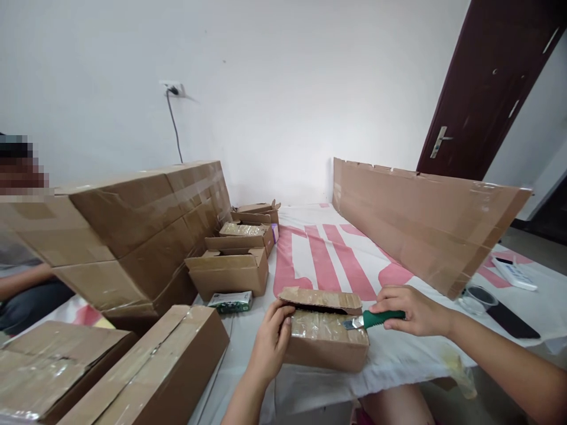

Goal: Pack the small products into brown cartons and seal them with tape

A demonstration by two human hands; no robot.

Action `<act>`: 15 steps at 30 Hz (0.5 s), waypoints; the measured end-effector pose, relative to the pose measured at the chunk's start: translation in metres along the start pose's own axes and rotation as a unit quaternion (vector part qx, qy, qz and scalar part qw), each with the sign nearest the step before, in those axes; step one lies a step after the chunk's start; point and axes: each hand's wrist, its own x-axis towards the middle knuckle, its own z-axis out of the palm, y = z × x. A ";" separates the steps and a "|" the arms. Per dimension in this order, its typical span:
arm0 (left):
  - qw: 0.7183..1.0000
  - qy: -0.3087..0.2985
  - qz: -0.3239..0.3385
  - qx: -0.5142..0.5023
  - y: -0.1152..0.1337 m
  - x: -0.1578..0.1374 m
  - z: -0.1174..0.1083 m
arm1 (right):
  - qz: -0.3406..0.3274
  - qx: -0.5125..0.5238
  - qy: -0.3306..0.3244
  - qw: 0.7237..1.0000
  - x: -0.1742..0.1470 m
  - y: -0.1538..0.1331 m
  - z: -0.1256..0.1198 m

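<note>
In front of me on the cloth-covered table lies a small cardboard box (325, 354), its top taped, with a dark gap along the raised back flap. My left hand (274, 333) grips the box's left end, fingers curled over the top edge by the gap. A green-handled utility knife (383, 319) is in my right hand (410, 310), whose fingers are wrapped around the handle. The knife's blade points left and rests on or just above the right part of the box top; I cannot tell if it cuts in. What is inside the box is hidden.
Large stacked cartons (146, 230) stand left, with open small boxes (228, 268) and a green-white packet (230, 302) beside them. Two long taped boxes (155, 360) lie front left. A cardboard panel (425, 221) stands right, near a phone-like black object (514, 321). Another person sits far left.
</note>
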 end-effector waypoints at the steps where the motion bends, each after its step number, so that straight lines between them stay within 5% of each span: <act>1: 1.000 0.001 -0.002 0.001 0.001 0.000 0.000 | -0.002 0.006 -0.003 1.000 0.002 0.001 0.001; 15: 1.000 -0.010 -0.005 0.022 0.008 0.001 -0.003 | -0.028 -0.004 0.084 0.996 0.003 0.002 0.033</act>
